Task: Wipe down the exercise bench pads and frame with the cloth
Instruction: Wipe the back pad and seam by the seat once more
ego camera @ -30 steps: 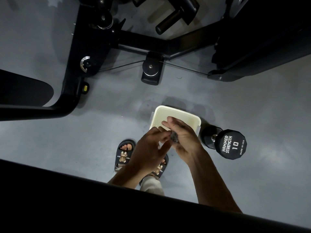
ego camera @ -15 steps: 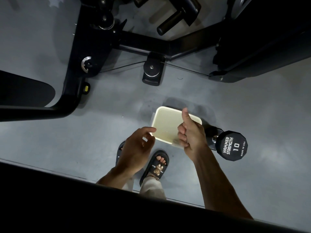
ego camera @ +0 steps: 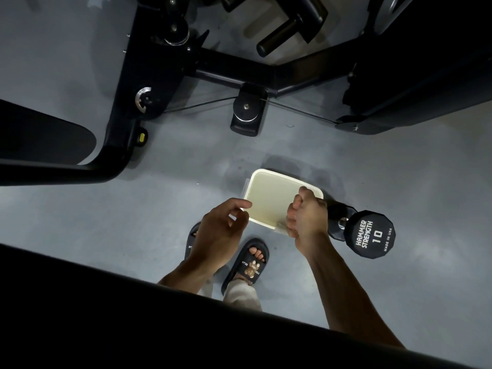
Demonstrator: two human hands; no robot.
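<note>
My right hand (ego camera: pixel 308 217) is a closed fist over the near right corner of a white tub (ego camera: pixel 266 172) of cloudy water. A small grey bit of the cloth (ego camera: pixel 281 225) shows below the fingers; the rest is hidden inside the fist. My left hand (ego camera: pixel 217 233) hovers at the tub's left edge with relaxed, slightly curled fingers and holds nothing. The black bench pad (ego camera: pixel 159 328) fills the bottom of the view, below my forearms. A second dark pad (ego camera: pixel 40 134) and the black frame (ego camera: pixel 127 102) are at the left.
A black 10 lb dumbbell (ego camera: pixel 372 233) lies on the grey floor right of the tub. My sandalled feet (ego camera: pixel 251 262) stand just before the tub. A cable pulley (ego camera: pixel 247 110) and machine beams cross the top.
The hands, joined around the dark cloth a second ago, have parted. The left hand let go and moved left; the right fist keeps the cloth and has dropped its thumb.
</note>
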